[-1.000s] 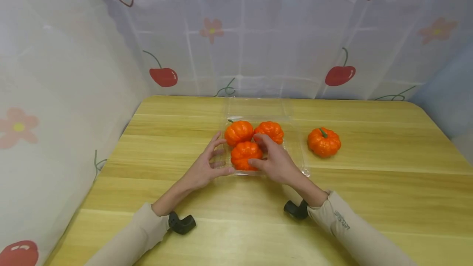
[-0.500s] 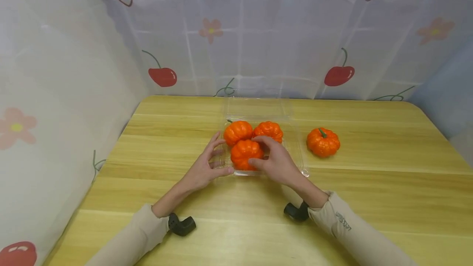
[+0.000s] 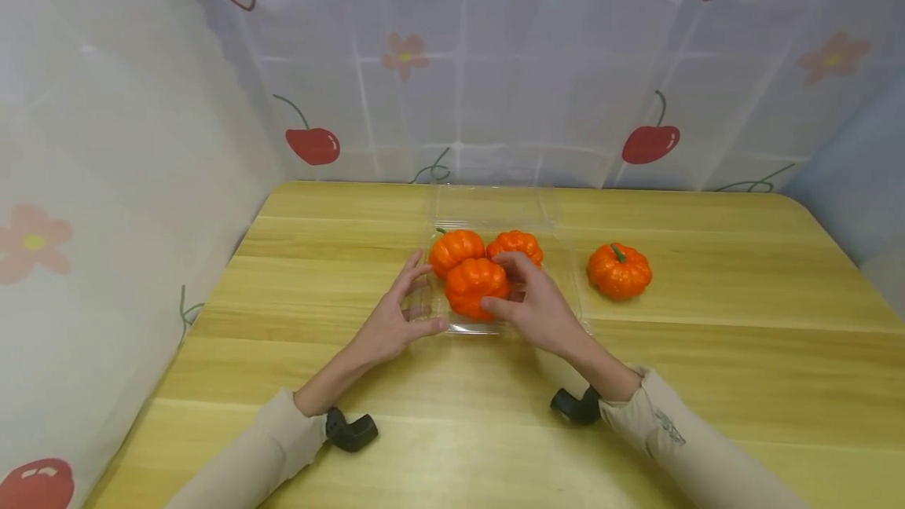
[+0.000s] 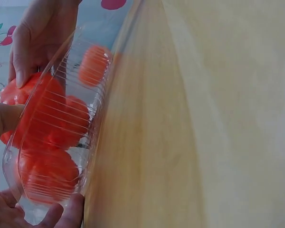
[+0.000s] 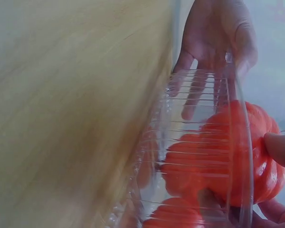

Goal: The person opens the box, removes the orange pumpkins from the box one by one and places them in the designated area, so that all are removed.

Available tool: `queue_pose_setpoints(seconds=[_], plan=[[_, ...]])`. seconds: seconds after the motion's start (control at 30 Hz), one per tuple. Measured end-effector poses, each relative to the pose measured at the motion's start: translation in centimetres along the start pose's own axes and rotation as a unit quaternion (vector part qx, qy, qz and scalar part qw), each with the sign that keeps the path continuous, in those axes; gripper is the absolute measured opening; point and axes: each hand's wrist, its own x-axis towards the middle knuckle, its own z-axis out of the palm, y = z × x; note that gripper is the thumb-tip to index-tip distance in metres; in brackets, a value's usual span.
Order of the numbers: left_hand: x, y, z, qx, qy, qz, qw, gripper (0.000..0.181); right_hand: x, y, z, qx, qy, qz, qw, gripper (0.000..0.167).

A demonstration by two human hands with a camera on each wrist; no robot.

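Observation:
A clear plastic clamshell box (image 3: 551, 306) lies on the table with its lid folded back. My right hand (image 3: 540, 309) pinches an orange toy pumpkin (image 3: 475, 287) at the front of the box, thumb on its near side. In the right wrist view this pumpkin (image 5: 261, 156) stands partly above the box rim. Two more pumpkins sit behind it, one at the back left (image 3: 456, 248) with a green stem and one at the back right (image 3: 514, 243). My left hand (image 3: 389, 324) rests against the box's front left corner, fingers spread along its side.
Another orange pumpkin (image 3: 619, 272) with a green stem stands on the wooden table (image 3: 707, 383), right of the box. A patterned curtain (image 3: 495, 61) hangs behind the table. Dark wrist mounts (image 3: 351, 430) stick out below both sleeves.
My right hand has raised the front pumpkin slightly and shifted it a little right and away from me. My left hand has stayed at the box corner.

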Motion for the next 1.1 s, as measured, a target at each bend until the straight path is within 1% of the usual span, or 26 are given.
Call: queue_pose_setpoints(seconds=[0.13,0.27,0.4,0.47,0.63,0.7,0.87,1.0,1.1], plan=[[0.0,0.0,0.2,-0.008,0.005,-0.006,0.9999,0.097,-0.4,-0.3,-0.3,0.008,0.0,-0.014,0.9999,0.052],[-0.1,-0.1,0.2,-0.01,0.004,-0.001,0.9999,0.093,-0.8,-0.4,-0.6,0.02,-0.003,-0.017,0.9996,0.05],[-0.2,-0.2,0.2,-0.008,0.004,0.0,1.0,0.089,-1.4,-0.6,-0.9,0.018,0.0,-0.02,0.9996,0.051],[-0.2,-0.2,0.2,-0.006,0.005,-0.005,1.0,0.09,-1.7,-0.8,-1.3,0.013,0.002,-0.023,0.9996,0.052],[0.0,-0.1,0.2,0.003,0.009,-0.021,0.9997,0.096,-2.2,-0.9,-2.8,-0.002,0.005,-0.032,0.9995,0.065],[0.0,-0.1,0.2,0.005,0.009,-0.023,0.9997,0.096,-2.4,-0.8,-3.5,-0.01,0.009,-0.033,0.9994,0.067],[0.1,-0.1,0.2,0.008,0.007,-0.018,0.9998,0.096,-3.1,-0.9,-4.6,-0.021,0.02,-0.032,0.9991,0.06],[0.0,-0.2,0.2,0.013,0.006,-0.011,0.9998,0.093,-3.6,-0.7,-5.0,-0.019,0.024,-0.035,0.9989,0.061],[-0.1,-0.2,0.2,0.018,0.007,-0.013,0.9997,0.091,-3.8,-0.4,-5.2,-0.012,0.02,-0.042,0.9988,0.06]])
